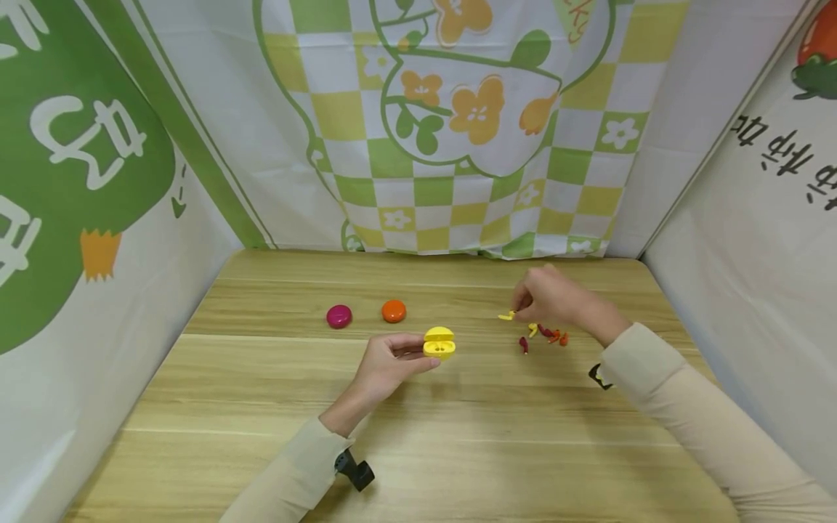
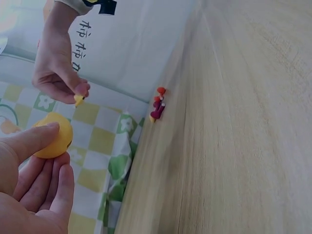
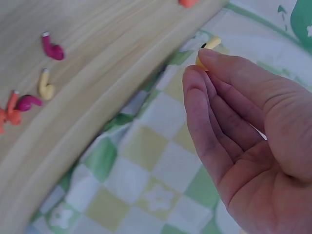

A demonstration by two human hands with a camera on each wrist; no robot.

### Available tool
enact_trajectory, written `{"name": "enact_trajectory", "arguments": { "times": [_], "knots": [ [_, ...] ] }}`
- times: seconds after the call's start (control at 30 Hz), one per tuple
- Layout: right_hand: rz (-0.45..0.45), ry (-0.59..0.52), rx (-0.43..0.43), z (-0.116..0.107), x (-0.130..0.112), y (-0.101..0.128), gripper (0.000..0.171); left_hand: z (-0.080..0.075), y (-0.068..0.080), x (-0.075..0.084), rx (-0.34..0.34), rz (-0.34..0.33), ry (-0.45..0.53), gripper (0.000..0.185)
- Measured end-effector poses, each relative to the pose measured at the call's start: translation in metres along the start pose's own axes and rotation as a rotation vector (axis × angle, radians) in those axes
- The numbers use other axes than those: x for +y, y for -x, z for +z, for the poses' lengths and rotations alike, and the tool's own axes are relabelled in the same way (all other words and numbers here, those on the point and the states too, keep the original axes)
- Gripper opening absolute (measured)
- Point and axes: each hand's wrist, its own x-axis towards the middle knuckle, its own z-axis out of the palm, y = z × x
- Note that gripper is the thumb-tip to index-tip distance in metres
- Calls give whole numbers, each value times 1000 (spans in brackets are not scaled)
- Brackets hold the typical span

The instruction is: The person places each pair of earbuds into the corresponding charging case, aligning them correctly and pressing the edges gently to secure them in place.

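Right hand (image 1: 548,294) pinches a yellow earbud (image 1: 506,316) at its fingertips, well right of the open yellow case (image 1: 439,343) that the left hand (image 1: 386,363) grips.

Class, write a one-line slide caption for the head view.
Left hand holds an open yellow case; right hand pinches a yellow earbud.

left hand (image 2: 29,190) holding yellow case (image 2: 52,141), right hand (image 2: 58,73) pinching yellow earbud (image 2: 78,100)
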Motion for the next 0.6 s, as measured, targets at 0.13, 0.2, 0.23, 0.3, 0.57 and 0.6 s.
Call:
{"name": "enact_trajectory", "arguments": {
  "times": [0.13,0.2,0.23,0.3,0.57,0.6],
  "knots": [
    [-58,22,-29,-8,-18,-1,3,2,-1,1,5,-9,-7,42],
    [-83,32,-41,-11,-27,-1,3,4,-2,2,10,-12,-16,42],
    [-98,41,-43,-13,-31,-2,3,5,-3,2,14,-15,-21,42],
    [-113,51,-52,-15,-40,-3,4,6,-4,2,20,-19,-27,41],
    [-139,137,-114,-20,-72,-10,29,14,-9,6,23,-30,-12,40],
    [-140,159,-123,-20,-77,-11,29,15,-9,6,21,-28,-8,40]
  ]
}}
